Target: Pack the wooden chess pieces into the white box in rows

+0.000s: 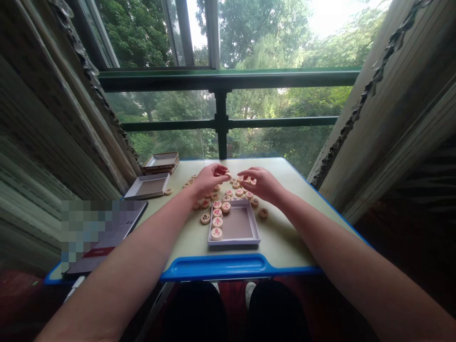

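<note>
Round wooden Chinese chess pieces [238,191] lie scattered on a pale green table [285,237] with a blue rim. A shallow white box tray [239,226] sits in front of them, with several red-marked pieces [216,221] lined up along its left side. My left hand [209,179] reaches over the scattered pieces, its fingers curled and pinched together; what it holds is too small to see. My right hand [258,184] hovers beside it, fingers bent down and touching pieces at the pile's far side.
An empty white box lid [147,185] and a brown-edged box [161,162] stand at the table's back left. A dark booklet [107,237] lies at the front left. A window with a dark railing [221,124] is beyond the table, wooden walls on both sides.
</note>
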`<state>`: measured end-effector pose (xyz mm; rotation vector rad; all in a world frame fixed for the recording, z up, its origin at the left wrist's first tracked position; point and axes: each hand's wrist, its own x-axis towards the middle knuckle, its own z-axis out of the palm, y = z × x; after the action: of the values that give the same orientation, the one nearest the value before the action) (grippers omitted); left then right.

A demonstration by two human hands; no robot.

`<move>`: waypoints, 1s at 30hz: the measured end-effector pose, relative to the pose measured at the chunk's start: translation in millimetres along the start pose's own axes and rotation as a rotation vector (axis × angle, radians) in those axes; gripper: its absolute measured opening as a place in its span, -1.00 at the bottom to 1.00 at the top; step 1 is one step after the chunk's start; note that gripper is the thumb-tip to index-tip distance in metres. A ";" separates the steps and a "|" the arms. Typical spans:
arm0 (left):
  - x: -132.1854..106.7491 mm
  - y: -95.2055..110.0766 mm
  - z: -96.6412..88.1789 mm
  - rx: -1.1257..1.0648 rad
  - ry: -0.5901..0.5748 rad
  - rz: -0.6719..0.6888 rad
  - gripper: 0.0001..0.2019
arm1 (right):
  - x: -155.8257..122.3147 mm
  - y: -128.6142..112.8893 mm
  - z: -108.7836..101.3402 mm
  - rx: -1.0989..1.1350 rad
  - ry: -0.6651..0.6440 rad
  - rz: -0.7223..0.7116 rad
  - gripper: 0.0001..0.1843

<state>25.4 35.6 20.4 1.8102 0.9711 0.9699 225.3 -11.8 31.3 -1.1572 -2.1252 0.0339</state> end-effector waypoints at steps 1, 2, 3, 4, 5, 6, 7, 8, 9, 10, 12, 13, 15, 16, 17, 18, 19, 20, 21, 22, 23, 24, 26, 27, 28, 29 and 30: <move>-2.1 4.1 0.0 -0.109 -0.045 -0.027 -0.62 | -0.3 -1.0 0.5 0.038 0.008 -0.020 -0.74; -4.3 8.4 0.3 -0.187 -0.082 -0.049 -0.59 | -0.7 -2.2 0.9 0.077 0.010 -0.044 -0.73; -6.6 12.5 0.7 -0.242 -0.105 -0.068 -0.57 | -1.0 -3.4 1.1 0.114 0.011 -0.068 -0.73; -8.7 16.2 1.3 -0.280 -0.118 -0.081 -0.55 | -1.2 -4.7 1.2 0.141 0.012 -0.088 -0.75; -10.6 19.2 1.9 -0.307 -0.122 -0.088 -0.55 | -1.3 -5.9 1.1 0.159 0.014 -0.103 -0.78; -12.1 21.6 2.5 -0.329 -0.123 -0.092 -0.55 | -1.4 -7.2 0.8 0.165 0.016 -0.110 -0.82; -13.3 23.2 3.0 -0.349 -0.120 -0.091 -0.56 | -1.3 -8.5 0.2 0.163 0.019 -0.112 -0.86; -14.0 24.1 3.5 -0.367 -0.116 -0.089 -0.57 | -1.2 -9.8 -0.4 0.155 0.021 -0.110 -0.88; -14.5 24.5 3.7 -0.384 -0.112 -0.089 -0.58 | -1.1 -11.2 -1.2 0.144 0.021 -0.107 -0.90; -14.7 24.6 3.8 -0.399 -0.108 -0.095 -0.59 | -1.0 -12.5 -1.9 0.132 0.020 -0.104 -0.91; -14.8 24.1 3.6 -0.424 -0.103 -0.118 -0.61 | -1.0 -15.1 -3.2 0.115 0.021 -0.099 -0.93; -14.8 24.0 3.3 -0.436 -0.104 -0.134 -0.63 | -1.1 -16.2 -3.6 0.112 0.023 -0.096 -0.93; -15.1 24.5 2.9 -0.460 -0.100 -0.158 -0.64 | -1.4 -17.4 -4.2 0.118 0.020 -0.096 -0.88; -15.5 25.2 2.9 -0.468 -0.098 -0.164 -0.65 | -1.6 -17.4 -4.2 0.126 0.016 -0.099 -0.86; -15.9 26.1 3.1 -0.472 -0.098 -0.169 -0.65 | -1.8 -17.0 -4.0 0.134 0.007 -0.105 -0.84; -16.4 27.2 3.5 -0.473 -0.099 -0.170 -0.66 | -1.9 -16.1 -3.5 0.141 -0.005 -0.111 -0.84; -17.0 28.4 4.2 -0.474 -0.104 -0.169 -0.67 | -2.0 -14.9 -2.8 0.147 -0.014 -0.115 -0.83; -17.7 29.7 5.1 -0.477 -0.111 -0.166 -0.67 | -1.9 -13.6 -1.9 0.153 -0.021 -0.116 -0.83; -18.3 30.9 6.0 -0.484 -0.120 -0.161 -0.68 | -1.8 -12.4 -1.0 0.158 -0.025 -0.114 -0.83; -18.9 32.0 6.8 -0.495 -0.127 -0.154 -0.68 | -1.5 -11.5 -0.3 0.161 -0.029 -0.110 -0.82; -19.3 32.9 7.3 -0.507 -0.133 -0.147 -0.68 | -1.2 -11.1 -0.1 0.162 -0.030 -0.104 -0.81; -19.6 33.6 7.3 -0.514 -0.142 -0.142 -0.68 | -0.9 -11.4 -0.7 0.159 -0.033 -0.096 -0.81; -19.5 34.1 5.5 -0.508 -0.154 -0.146 -0.67 | -0.2 -14.2 -5.1 0.139 -0.057 -0.065 -0.80; -19.1 33.7 3.6 -0.492 -0.149 -0.155 -0.67 | 0.0 -16.7 -9.0 0.127 -0.095 -0.044 -0.80; -18.5 32.7 1.0 -0.472 -0.136 -0.167 -0.68 | -0.1 -19.7 -13.7 0.116 -0.157 -0.024 -0.79; -17.6 31.0 -1.9 -0.449 -0.117 -0.179 -0.68 | -0.4 -23.1 -18.9 0.108 -0.252 -0.011 -0.79; -16.5 28.6 -5.0 -0.426 -0.091 -0.188 -0.68 | -1.0 -26.9 -23.9 0.110 -0.379 -0.012 -0.78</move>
<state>21.0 12.7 44.2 1.3706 0.7909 0.8898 220.2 -35.7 57.7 -1.1423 -2.4224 0.3874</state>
